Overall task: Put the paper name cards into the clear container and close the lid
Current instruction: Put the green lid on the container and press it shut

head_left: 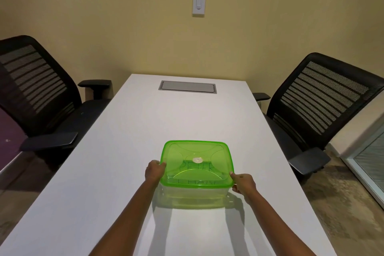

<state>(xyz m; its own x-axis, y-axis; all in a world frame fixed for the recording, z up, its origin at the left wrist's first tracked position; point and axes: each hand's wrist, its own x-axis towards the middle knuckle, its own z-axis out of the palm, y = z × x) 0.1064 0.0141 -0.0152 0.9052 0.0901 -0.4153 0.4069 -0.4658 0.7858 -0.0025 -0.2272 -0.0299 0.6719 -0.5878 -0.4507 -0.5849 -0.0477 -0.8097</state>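
A clear square container (193, 193) stands on the white table (104, 172), near its front middle. A translucent green lid (196, 162) lies on top of it and covers it fully. Through the lid I can read lettering on paper name cards (196, 168) inside. My left hand (154, 170) grips the lid's left edge near the front corner, thumb on top. At the front right corner my right hand (243, 183) holds the lid's rim the same way.
A black mesh office chair (41, 97) stands at the table's left side and another (324, 106) at its right. A grey cable hatch (188, 87) is set into the far end of the table. A wall switch (199, 2) is beyond.
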